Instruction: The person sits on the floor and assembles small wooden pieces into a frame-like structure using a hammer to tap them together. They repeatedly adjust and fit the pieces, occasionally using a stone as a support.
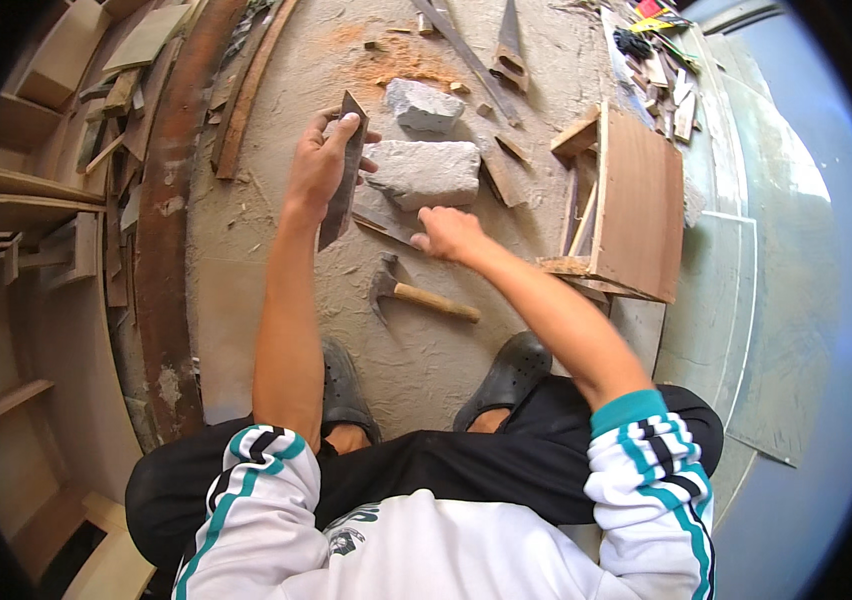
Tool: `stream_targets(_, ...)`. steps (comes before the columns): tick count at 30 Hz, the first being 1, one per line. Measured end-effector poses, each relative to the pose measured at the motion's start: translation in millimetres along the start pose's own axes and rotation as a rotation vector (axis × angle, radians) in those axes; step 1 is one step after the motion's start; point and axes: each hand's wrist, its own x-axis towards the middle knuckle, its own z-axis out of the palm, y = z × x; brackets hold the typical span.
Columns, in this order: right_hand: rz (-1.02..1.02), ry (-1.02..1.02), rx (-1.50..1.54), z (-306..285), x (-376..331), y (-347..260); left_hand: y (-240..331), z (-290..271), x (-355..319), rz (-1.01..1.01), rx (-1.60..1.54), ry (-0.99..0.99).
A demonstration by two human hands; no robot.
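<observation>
My left hand (318, 165) grips a dark flat strip (344, 180) with a slanted tip, held tilted above the floor; whether it is wood or metal I cannot tell. My right hand (446, 235) is closed just below a pale rough block (426, 172), its fingers curled; what it holds, if anything, is hidden. A thin strip (383, 226) lies beside that hand, to its left. Nearer to me, a hammer (431, 302) with a wooden handle and a dark claw head rests on the floor. A smaller grey block (424, 105) sits behind the first one.
At the right stands a brown wooden box frame (638, 205), with glass sheets (796, 280) beyond it. A handsaw (509, 50) and sawdust (386, 65) lie at the far side. Wood scraps (681, 90) are piled at far right. A rusty beam (168, 210) and wooden shelving (31, 330) line the left.
</observation>
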Motion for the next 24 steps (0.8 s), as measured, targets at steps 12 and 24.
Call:
stream_targets(12,-0.071,-0.236,0.060,-74.6,-2.3,43.3,5.4,15.2,40.1,0.004,-0.138,-0.098)
stream_targets(24,0.207,0.220,0.936,-259.7,-125.7,46.9,60.2,106.0,36.6,0.218,0.041,-0.219)
